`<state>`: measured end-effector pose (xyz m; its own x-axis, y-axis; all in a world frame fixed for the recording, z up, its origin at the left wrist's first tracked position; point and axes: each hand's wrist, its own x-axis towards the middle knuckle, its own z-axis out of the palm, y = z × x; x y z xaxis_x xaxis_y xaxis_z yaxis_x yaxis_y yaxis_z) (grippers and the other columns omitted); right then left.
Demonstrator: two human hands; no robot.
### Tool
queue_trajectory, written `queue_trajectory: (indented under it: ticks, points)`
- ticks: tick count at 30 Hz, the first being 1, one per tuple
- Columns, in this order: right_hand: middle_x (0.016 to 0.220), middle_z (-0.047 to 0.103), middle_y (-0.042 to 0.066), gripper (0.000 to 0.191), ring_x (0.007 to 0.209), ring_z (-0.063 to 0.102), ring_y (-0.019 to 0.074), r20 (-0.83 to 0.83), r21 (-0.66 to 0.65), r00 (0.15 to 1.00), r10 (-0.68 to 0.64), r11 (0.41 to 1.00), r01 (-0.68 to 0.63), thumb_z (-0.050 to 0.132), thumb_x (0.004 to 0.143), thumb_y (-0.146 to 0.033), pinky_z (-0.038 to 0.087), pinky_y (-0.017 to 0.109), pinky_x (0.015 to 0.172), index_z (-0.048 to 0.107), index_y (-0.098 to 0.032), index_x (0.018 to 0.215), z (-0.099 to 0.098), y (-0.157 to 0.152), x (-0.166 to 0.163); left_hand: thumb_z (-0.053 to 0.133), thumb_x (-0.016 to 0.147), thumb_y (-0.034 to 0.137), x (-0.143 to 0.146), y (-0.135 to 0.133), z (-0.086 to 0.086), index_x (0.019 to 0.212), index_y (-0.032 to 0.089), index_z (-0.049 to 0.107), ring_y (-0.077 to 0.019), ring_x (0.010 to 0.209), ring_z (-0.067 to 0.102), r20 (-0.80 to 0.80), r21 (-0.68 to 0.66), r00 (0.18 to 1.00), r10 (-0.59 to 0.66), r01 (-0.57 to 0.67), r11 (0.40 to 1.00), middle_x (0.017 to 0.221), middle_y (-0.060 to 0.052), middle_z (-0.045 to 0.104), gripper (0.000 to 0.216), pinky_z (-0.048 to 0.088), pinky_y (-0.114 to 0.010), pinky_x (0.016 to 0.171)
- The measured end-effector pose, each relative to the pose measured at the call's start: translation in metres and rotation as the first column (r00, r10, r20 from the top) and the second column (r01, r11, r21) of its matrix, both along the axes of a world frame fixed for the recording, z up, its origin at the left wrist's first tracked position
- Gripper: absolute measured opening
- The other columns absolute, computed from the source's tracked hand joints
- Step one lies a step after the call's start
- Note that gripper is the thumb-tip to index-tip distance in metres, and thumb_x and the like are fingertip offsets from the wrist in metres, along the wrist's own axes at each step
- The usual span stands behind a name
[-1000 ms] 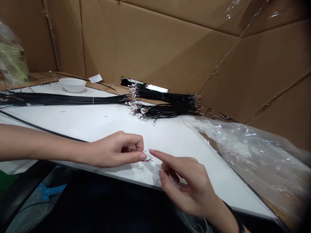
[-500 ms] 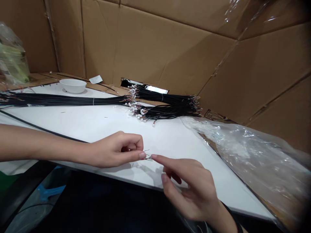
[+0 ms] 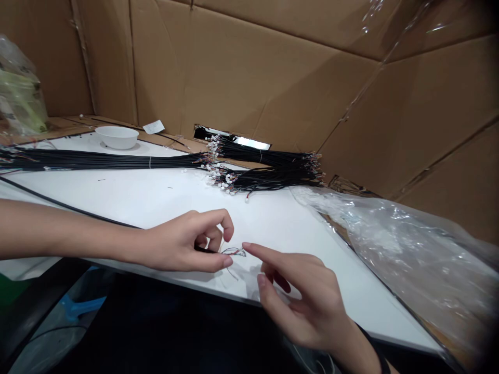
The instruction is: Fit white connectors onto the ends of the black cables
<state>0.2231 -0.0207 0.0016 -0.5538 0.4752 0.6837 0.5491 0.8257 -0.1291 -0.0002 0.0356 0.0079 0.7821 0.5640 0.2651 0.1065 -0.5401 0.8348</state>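
Head view: we see the left hand (image 3: 183, 244) pinching a thin cable (image 3: 234, 252) between thumb and curled fingers, forefinger raised, with the cable's bare wire ends poking out close to the near edge of the white tabletop (image 3: 156, 197). The right hand (image 3: 307, 301) is spread, its forefinger stretched so the tip touches those wire ends. Farther off we find bundles of black cables (image 3: 268, 174) along the far edge, a white bowl (image 3: 117, 137) near the far left corner, and a clear plastic bag (image 3: 390, 244) over the right edge.
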Motion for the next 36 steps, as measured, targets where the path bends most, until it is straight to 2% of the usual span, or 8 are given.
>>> queue_trajectory:
  ticks: [3,5,9,11,15,24,31,36]
  points:
    - [0.061,0.056,-0.006,0.039,0.043,0.044,0.008,-0.004,-0.002,1.0,0.002,1.0,-0.002,0.05,0.083,-0.006,0.04,0.022,0.047,0.056,-0.015,0.12,0.0001,0.0003,0.0011,0.058,0.088,0.022,-0.0008,-0.0005,-0.0005,0.093,0.021,0.04,-0.0049,0.049,0.033,0.029,0.069,0.999,-0.014,0.012,0.998,0.068,0.007,0.052,0.019,0.03,-0.016,0.045]
    - [0.061,0.056,-0.006,0.039,0.044,0.044,0.0078,-0.01,-0.002,1.0,0.004,1.0,-0.004,0.05,0.083,-0.006,0.04,0.022,0.048,0.056,-0.015,0.12,-0.0004,0.0005,0.0018,0.055,0.09,0.018,-0.0014,0.0001,-0.0009,0.093,0.019,0.044,-0.0038,0.048,0.033,0.049,0.162,0.999,-0.023,0.015,0.987,0.076,0.004,0.055,0.011,0.031,-0.016,0.044]
    - [0.06,0.056,-0.007,0.039,0.043,0.044,0.0073,-0.021,0.0,1.0,-0.008,1.0,0.008,0.05,0.083,-0.007,0.041,0.021,0.047,0.056,-0.016,0.12,-0.0013,0.0008,0.002,0.051,0.091,0.012,-0.0019,0.002,-0.0018,0.092,0.015,0.056,-0.0077,0.065,0.049,0.066,0.328,0.996,-0.057,0.032,0.944,0.081,-0.001,0.06,0.006,0.04,-0.015,0.052]
    - [0.06,0.055,-0.007,0.038,0.042,0.044,0.0073,-0.025,0.003,0.999,-0.021,1.0,0.021,0.05,0.083,-0.007,0.041,0.02,0.046,0.056,-0.016,0.12,-0.0011,0.0009,0.0013,0.05,0.092,0.012,-0.0016,0.0023,-0.0021,0.092,0.015,0.057,-0.0091,0.069,0.052,0.076,0.312,0.996,-0.042,0.016,0.95,0.081,-0.002,0.061,0.007,0.041,-0.015,0.053]
    - [0.06,0.056,-0.007,0.038,0.042,0.044,0.007,-0.028,0.005,0.999,-0.028,1.0,0.028,0.05,0.082,-0.006,0.04,0.019,0.046,0.057,-0.015,0.119,-0.0002,0.0014,0.0001,0.049,0.093,0.014,-0.001,0.0014,-0.0021,0.091,0.014,0.056,-0.0082,0.065,0.051,0.098,0.252,0.995,-0.018,-0.007,0.968,0.081,-0.002,0.059,0.007,0.04,-0.014,0.049]
    - [0.06,0.056,-0.007,0.039,0.042,0.044,0.0069,-0.034,0.0,0.999,-0.021,1.0,0.021,0.05,0.083,-0.006,0.041,0.019,0.045,0.057,-0.016,0.12,-0.0004,0.001,0.0017,0.048,0.092,0.011,-0.0016,0.0023,-0.0046,0.094,0.013,0.061,-0.0093,0.068,0.055,0.119,0.256,0.993,0.016,-0.046,0.966,0.081,-0.003,0.064,0.013,0.046,-0.015,0.056]
    - [0.06,0.056,-0.007,0.041,0.041,0.044,0.009,-0.02,-0.002,1.0,-0.023,1.0,0.023,0.049,0.084,-0.008,0.041,0.022,0.044,0.055,-0.02,0.122,-0.0002,0.0006,0.0,0.055,0.09,0.018,0.0002,0.0019,-0.0046,0.094,0.013,0.064,-0.0081,0.062,0.053,0.093,0.283,0.995,0.031,-0.056,0.958,0.08,-0.004,0.066,0.011,0.042,-0.014,0.049]
    - [0.06,0.058,-0.006,0.04,0.04,0.044,0.009,-0.01,0.0,0.999,-0.047,0.999,0.047,0.048,0.084,-0.008,0.042,0.023,0.045,0.054,-0.02,0.122,0.0002,-0.0004,-0.0002,0.053,0.092,0.018,0.0003,0.0016,-0.0033,0.088,0.013,0.061,-0.0069,0.058,0.052,0.111,0.244,0.993,0.031,-0.058,0.968,0.076,-0.002,0.063,0.01,0.042,-0.014,0.047]
